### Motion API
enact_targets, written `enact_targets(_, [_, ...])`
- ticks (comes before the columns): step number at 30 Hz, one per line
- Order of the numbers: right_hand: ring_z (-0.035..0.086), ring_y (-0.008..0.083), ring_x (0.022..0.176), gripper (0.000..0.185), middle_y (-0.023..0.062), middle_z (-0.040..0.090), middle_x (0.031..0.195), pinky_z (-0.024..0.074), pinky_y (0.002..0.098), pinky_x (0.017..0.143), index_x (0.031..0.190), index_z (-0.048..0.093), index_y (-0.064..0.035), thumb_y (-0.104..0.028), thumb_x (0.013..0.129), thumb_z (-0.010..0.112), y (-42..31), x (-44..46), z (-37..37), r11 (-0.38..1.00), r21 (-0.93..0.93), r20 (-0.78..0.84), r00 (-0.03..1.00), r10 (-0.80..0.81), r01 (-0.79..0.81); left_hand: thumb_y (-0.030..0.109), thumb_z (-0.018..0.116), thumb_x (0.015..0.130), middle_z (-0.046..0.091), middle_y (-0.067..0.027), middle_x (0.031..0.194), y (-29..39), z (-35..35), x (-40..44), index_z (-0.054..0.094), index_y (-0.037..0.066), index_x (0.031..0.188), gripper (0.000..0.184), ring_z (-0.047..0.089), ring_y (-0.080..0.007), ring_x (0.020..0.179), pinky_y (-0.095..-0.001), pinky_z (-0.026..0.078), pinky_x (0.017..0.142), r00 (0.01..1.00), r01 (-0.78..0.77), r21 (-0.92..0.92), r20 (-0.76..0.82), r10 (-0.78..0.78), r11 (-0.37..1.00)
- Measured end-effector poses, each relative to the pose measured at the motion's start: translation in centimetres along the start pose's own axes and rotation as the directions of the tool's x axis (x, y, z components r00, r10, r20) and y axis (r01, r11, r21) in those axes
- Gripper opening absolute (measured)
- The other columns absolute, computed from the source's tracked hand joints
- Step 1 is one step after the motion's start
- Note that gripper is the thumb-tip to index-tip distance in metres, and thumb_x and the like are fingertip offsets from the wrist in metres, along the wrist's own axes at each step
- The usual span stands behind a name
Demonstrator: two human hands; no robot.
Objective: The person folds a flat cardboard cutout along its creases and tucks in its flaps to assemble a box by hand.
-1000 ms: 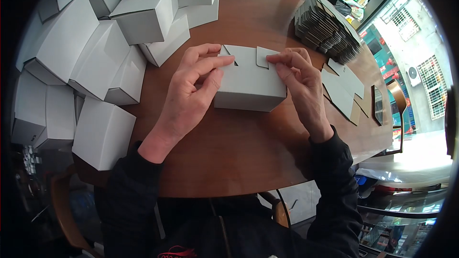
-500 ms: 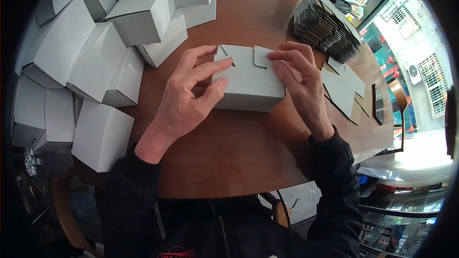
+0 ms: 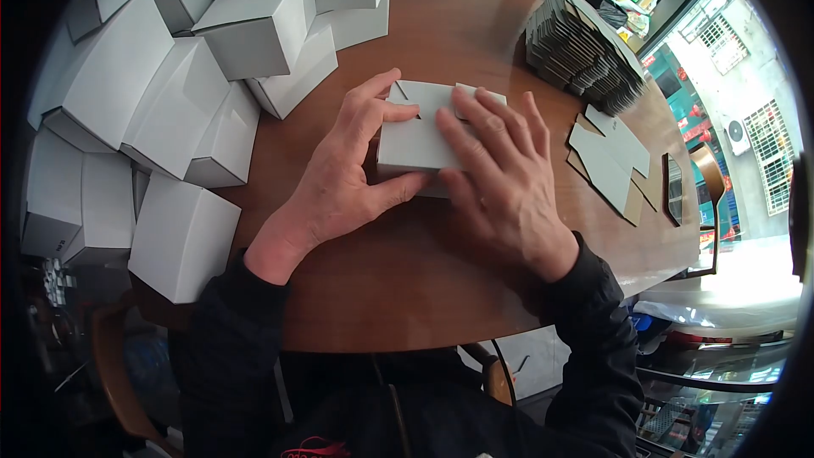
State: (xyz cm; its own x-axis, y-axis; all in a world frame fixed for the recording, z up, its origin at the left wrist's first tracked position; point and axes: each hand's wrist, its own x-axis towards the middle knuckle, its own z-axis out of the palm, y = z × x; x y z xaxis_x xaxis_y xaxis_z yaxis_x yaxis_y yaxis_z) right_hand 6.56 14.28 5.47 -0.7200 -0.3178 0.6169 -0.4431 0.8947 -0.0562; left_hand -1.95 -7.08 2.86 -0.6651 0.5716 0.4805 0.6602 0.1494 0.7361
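A white cardboard box (image 3: 409, 142) stands on the brown table in front of me, with slits and a tab on its upper face. My left hand (image 3: 335, 170) grips its left end, the thumb along the front side and the index finger on top near a slit. Over the right part of the top lies my right hand (image 3: 509, 174), fingers stretched out and fairly flat, covering most of the tab. The right thumb hangs near the front edge, slightly blurred.
Many finished white boxes (image 3: 254, 25) are piled on the left. A stack of flat folded cartons (image 3: 581, 51) stands at the back right. Nearer lie a few loose flat cartons (image 3: 606, 161) and a phone-like dark object (image 3: 671, 189) by the table (image 3: 373, 305) edge.
My right hand has gone from pinching at the tab to lying flat over the box top. My left thumb has moved down from the top onto the front side.
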Motion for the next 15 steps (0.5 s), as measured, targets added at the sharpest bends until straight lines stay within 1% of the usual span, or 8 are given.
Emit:
enact_targets(2, [0.055, 0.0325, 0.139, 0.037, 0.0147, 0.063, 0.145, 0.0256, 0.0571, 0.126, 0.133, 0.068, -0.0031, -0.016, 0.098, 0.065, -0.3, 0.0, 0.2, 0.999, -0.006, 0.006, 0.999, -0.032, 0.033, 0.014, 0.09, 0.08, 0.043, -0.0091, 0.157, -0.1, 0.0, 0.1, 0.058, 0.014, 0.137, 0.065, 0.055, -0.0259, 0.127, -0.0364, 0.052, 0.096, 1.0, 0.016, -0.013, 0.005, -0.016, 1.0])
enact_targets(3, [0.055, 0.0324, 0.139, 0.038, 0.0146, 0.063, 0.144, 0.0256, 0.0573, 0.127, 0.133, 0.068, -0.0029, -0.016, 0.098, 0.065, -0.3, 0.0, 0.2, 0.999, -0.008, 0.008, 0.999, -0.043, 0.043, 0.014, 0.09, 0.08, 0.043, -0.0091, 0.157, -0.2, 0.0, 0.1, 0.058, 0.014, 0.137, 0.065, 0.055, -0.0259, 0.127, -0.0364, 0.052, 0.096, 1.0, 0.016, -0.013, 0.006, -0.016, 1.0])
enact_targets(7, [0.056, 0.0335, 0.138, 0.043, 0.0157, 0.062, 0.145, 0.0269, 0.0568, 0.127, 0.133, 0.068, -0.0039, -0.017, 0.093, 0.068, 0.2, -0.3, 0.9, 0.988, -0.072, -0.035, 0.99, -0.139, 0.137, 0.017, 0.089, 0.08, 0.05, -0.0081, 0.142, -0.4, 0.5, 0.2, 0.058, 0.014, 0.139, 0.067, 0.056, -0.0228, 0.114, -0.0352, 0.053, 0.09, 0.988, -0.104, 0.177, -0.092, 0.122, 0.979])
enact_targets(10, [0.058, 0.0341, 0.135, 0.043, 0.016, 0.062, 0.145, 0.0303, 0.0554, 0.127, 0.131, 0.069, -0.005, -0.013, 0.088, 0.069, 1.7, -0.5, 1.1, 0.989, -0.036, -0.076, 0.987, -0.145, 0.143, 0.018, 0.088, 0.08, 0.05, -0.0076, 0.134, 0.0, 0.1, -0.1, 0.058, 0.015, 0.142, 0.069, 0.056, -0.0221, 0.105, -0.0347, 0.053, 0.086, 0.994, -0.094, 0.141, -0.039, 0.1, 0.986])
enact_targets(12, [0.061, 0.0317, 0.129, 0.042, 0.0147, 0.063, 0.142, 0.0344, 0.0534, 0.125, 0.126, 0.072, -0.0054, -0.005, 0.084, 0.068, 3.2, -0.6, 0.9, 0.998, 0.0, -0.15, 0.987, -0.061, 0.062, 0.018, 0.087, 0.081, 0.051, -0.0071, 0.127, 0.4, -0.2, -0.5, 0.057, 0.015, 0.144, 0.07, 0.056, -0.0214, 0.097, -0.0342, 0.053, 0.082, 0.997, -0.08, 0.11, 0.009, 0.079, 0.991])
enact_targets(13, [0.063, 0.0305, 0.126, 0.042, 0.0141, 0.064, 0.141, 0.0362, 0.0525, 0.123, 0.124, 0.073, -0.0055, -0.001, 0.083, 0.067, 4.0, -0.6, 0.7, 0.999, 0.036, -0.177, 0.984, -0.015, 0.021, 0.018, 0.087, 0.081, 0.051, -0.0071, 0.127, 0.6, -0.2, -0.7, 0.057, 0.015, 0.144, 0.07, 0.056, -0.0214, 0.097, -0.0342, 0.053, 0.082, 0.997, -0.079, 0.11, 0.007, 0.079, 0.991])
enact_targets(14, [0.064, 0.0294, 0.123, 0.041, 0.0133, 0.065, 0.139, 0.0378, 0.0516, 0.122, 0.122, 0.074, -0.0051, 0.002, 0.082, 0.066, 4.6, -0.6, 0.4, 0.994, 0.103, -0.18, 0.983, 0.042, -0.023, 0.018, 0.086, 0.081, 0.05, -0.0069, 0.125, 1.0, 0.2, -0.9, 0.057, 0.015, 0.145, 0.07, 0.056, -0.0213, 0.094, -0.0339, 0.053, 0.08, 0.996, -0.087, 0.118, 0.022, 0.085, 0.989])
enact_targets(15, [0.064, 0.0294, 0.123, 0.041, 0.0133, 0.065, 0.139, 0.0378, 0.0516, 0.122, 0.122, 0.074, -0.0051, 0.002, 0.082, 0.066, 5.5, -0.7, 0.3, 0.995, 0.101, -0.178, 0.983, 0.041, -0.024, 0.017, 0.085, 0.081, 0.05, -0.0068, 0.123, 1.4, 0.6, -1.0, 0.057, 0.015, 0.145, 0.07, 0.056, -0.0212, 0.091, -0.0336, 0.053, 0.079, 0.995, -0.095, 0.124, 0.038, 0.091, 0.988])
